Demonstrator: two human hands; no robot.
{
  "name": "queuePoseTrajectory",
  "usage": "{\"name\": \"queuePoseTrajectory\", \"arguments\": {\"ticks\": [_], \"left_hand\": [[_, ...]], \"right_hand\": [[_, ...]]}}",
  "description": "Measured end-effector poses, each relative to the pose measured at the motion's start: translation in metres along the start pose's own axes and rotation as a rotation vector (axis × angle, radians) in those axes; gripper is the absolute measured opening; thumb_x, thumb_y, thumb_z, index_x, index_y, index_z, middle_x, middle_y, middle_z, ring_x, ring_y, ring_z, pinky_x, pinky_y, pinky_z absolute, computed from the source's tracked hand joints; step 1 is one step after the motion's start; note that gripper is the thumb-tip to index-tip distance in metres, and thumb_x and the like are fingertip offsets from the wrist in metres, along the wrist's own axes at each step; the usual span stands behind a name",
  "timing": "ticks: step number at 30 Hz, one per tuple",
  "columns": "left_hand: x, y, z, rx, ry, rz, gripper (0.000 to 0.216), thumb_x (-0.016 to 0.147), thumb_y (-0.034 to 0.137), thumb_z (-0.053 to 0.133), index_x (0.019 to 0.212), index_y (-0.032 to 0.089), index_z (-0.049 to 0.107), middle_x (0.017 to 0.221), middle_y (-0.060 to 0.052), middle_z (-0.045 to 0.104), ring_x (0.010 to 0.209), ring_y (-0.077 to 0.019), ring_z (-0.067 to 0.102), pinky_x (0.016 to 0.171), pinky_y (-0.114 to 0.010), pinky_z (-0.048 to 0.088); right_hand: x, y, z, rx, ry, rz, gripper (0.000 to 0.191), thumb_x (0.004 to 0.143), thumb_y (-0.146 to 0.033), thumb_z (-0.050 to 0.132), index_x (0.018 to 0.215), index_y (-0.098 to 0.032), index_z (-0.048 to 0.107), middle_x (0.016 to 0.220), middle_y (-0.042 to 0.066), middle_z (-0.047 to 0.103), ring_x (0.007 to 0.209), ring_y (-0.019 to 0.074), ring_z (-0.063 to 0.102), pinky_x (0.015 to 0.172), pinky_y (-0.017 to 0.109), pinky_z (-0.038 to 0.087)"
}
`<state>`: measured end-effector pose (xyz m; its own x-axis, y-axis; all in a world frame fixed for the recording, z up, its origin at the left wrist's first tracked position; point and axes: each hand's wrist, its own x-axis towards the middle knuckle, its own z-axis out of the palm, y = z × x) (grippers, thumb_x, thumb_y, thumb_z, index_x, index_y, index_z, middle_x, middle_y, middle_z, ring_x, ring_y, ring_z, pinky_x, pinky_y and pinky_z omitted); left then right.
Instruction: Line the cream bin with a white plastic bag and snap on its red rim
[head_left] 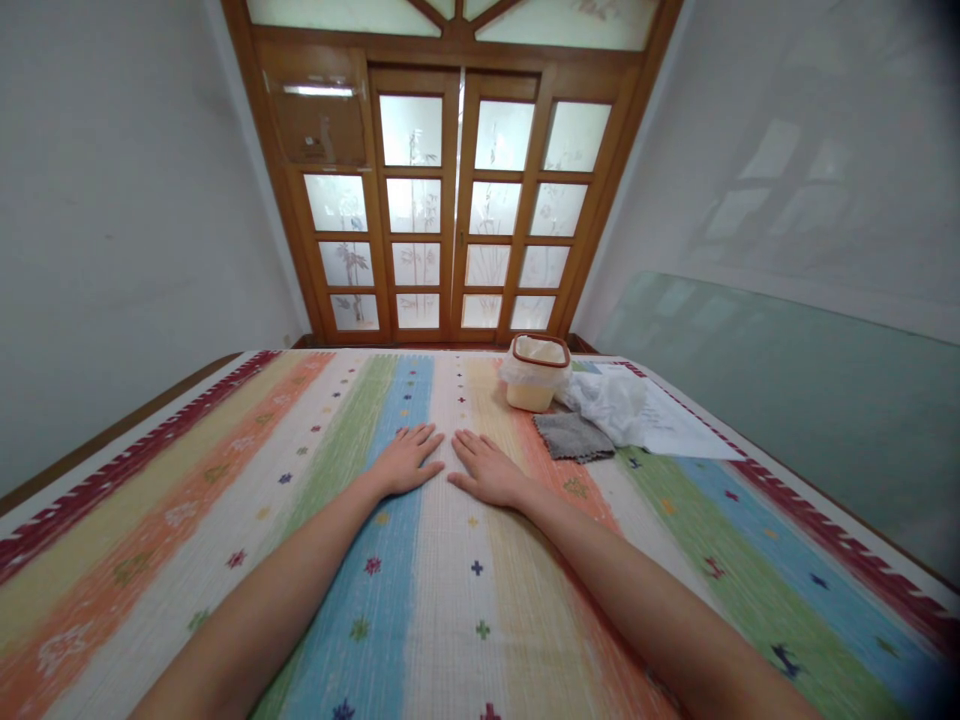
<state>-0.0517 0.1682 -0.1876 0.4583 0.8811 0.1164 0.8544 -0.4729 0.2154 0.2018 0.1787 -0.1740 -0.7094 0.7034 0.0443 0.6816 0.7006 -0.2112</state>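
Note:
My left hand [407,462] lies flat on the striped tablecloth [450,540], across the blue and white stripes, fingers stretched out. Close beside it, my right hand [486,470] rests palm down on the white and yellow stripes, its fingers also extended. A narrow gap separates the two hands, and neither holds anything. Nearest to the right hand is a grey cloth [573,437] with jagged edges. Behind that cloth stands a small cream bin [531,392] with a brown rim and a white plastic liner.
A crumpled white plastic bag [611,402] lies right of the bin, partly over white printed paper [675,430]. Wooden doors [459,200] with frosted panes stand beyond the table. White walls flank both sides; a pale green panel [780,390] runs along the right.

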Motion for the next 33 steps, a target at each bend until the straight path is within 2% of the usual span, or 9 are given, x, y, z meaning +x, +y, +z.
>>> {"name": "queuePoseTrajectory", "arguments": {"ticks": [9,18,27,30,32,33], "left_hand": [[0.000,0.002,0.000,0.015,-0.015,-0.018,0.072,0.101,0.066,0.036,0.162,0.029,0.035,0.172,-0.009,0.026,0.159,-0.0323,0.024,0.128,-0.056,0.018],[-0.003,0.009,-0.001,0.054,-0.066,-0.024,0.089,0.095,0.080,0.030,0.165,0.026,0.026,0.174,-0.011,0.017,0.161,-0.0347,0.016,0.129,-0.057,0.010],[-0.005,0.010,-0.003,0.047,-0.052,-0.020,0.084,0.096,0.077,0.034,0.164,0.028,0.030,0.173,-0.010,0.020,0.161,-0.0344,0.019,0.129,-0.057,0.012],[-0.005,0.013,-0.007,0.022,0.006,-0.006,0.076,0.097,0.069,0.044,0.160,0.028,0.039,0.171,-0.010,0.029,0.157,-0.0348,0.028,0.127,-0.056,0.018],[-0.005,0.015,-0.012,-0.019,0.082,0.025,0.058,0.099,0.057,0.048,0.148,0.026,0.056,0.160,-0.010,0.049,0.147,-0.0312,0.044,0.123,-0.049,0.029],[-0.004,0.017,-0.015,-0.040,0.127,0.032,0.047,0.101,0.051,0.047,0.136,0.025,0.065,0.147,-0.010,0.060,0.137,-0.0288,0.053,0.118,-0.045,0.036]], "right_hand": [[-0.001,0.000,-0.001,0.008,0.005,0.012,0.091,0.099,-0.075,0.029,0.165,-0.013,0.028,0.171,0.016,0.021,0.161,0.0309,0.018,0.130,0.051,0.014],[-0.003,-0.003,-0.004,-0.001,-0.013,-0.024,0.092,0.100,-0.075,0.019,0.165,-0.009,0.026,0.171,0.019,0.018,0.161,0.0324,0.016,0.130,0.053,0.014],[-0.003,-0.005,-0.004,-0.016,-0.014,-0.016,0.091,0.101,-0.073,0.017,0.165,-0.009,0.026,0.171,0.019,0.018,0.161,0.0319,0.017,0.130,0.052,0.013],[-0.005,-0.006,-0.006,-0.013,-0.003,-0.023,0.087,0.102,-0.070,0.022,0.165,-0.010,0.027,0.171,0.019,0.019,0.161,0.0316,0.018,0.129,0.051,0.013],[-0.005,-0.006,-0.008,-0.006,0.021,-0.027,0.084,0.102,-0.068,0.030,0.164,-0.012,0.032,0.171,0.018,0.024,0.160,0.0314,0.022,0.128,0.050,0.016],[-0.004,-0.007,-0.009,0.003,0.045,-0.029,0.080,0.102,-0.066,0.035,0.161,-0.014,0.037,0.169,0.017,0.029,0.158,0.0311,0.026,0.127,0.049,0.019]]}}
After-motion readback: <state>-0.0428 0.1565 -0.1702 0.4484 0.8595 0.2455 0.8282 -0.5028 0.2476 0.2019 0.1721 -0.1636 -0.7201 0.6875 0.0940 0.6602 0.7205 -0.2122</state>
